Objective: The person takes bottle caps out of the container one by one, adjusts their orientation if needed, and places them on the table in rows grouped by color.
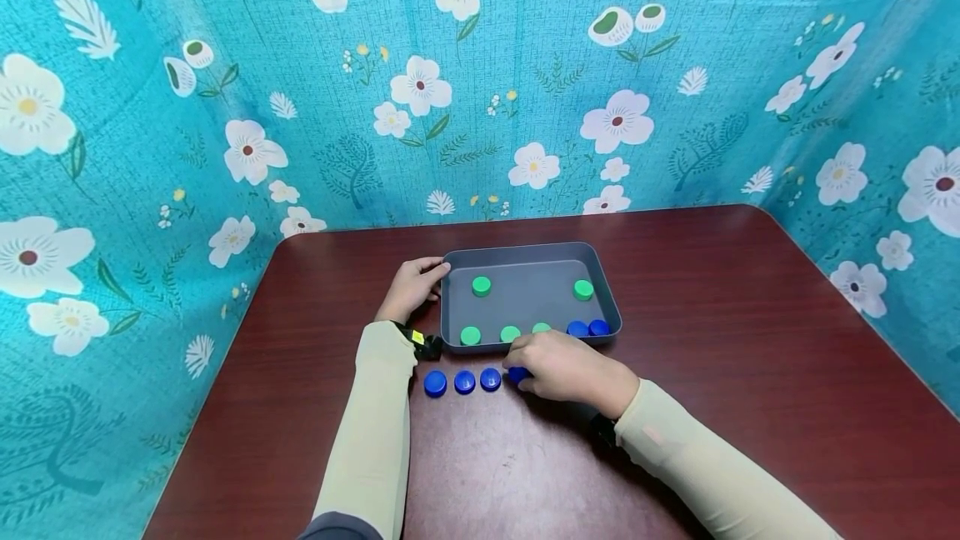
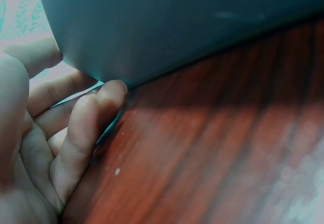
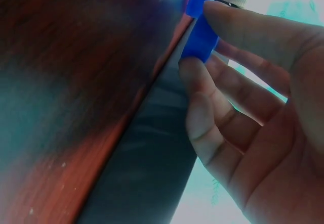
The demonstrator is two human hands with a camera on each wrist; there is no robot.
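A grey rectangular tray (image 1: 528, 298) lies on the table, with several green bottle caps (image 1: 481, 286) and two blue caps (image 1: 598, 327) inside. My left hand (image 1: 411, 286) holds the tray's left side, thumb at the rim; in the left wrist view its fingers (image 2: 81, 118) are against the outer wall by a corner. Just in front of the tray's near wall, my right hand (image 1: 570, 369) pinches a blue bottle cap (image 3: 201, 39) between thumb and fingers. Three more blue caps (image 1: 465, 382) sit in a row on the table to its left.
The dark red wooden table (image 1: 712, 373) extends on both sides of the tray. A blue floral curtain (image 1: 495, 82) hangs behind the table and along its sides. A black wrist strap (image 1: 423, 344) on the left arm is close to the tray's near-left corner.
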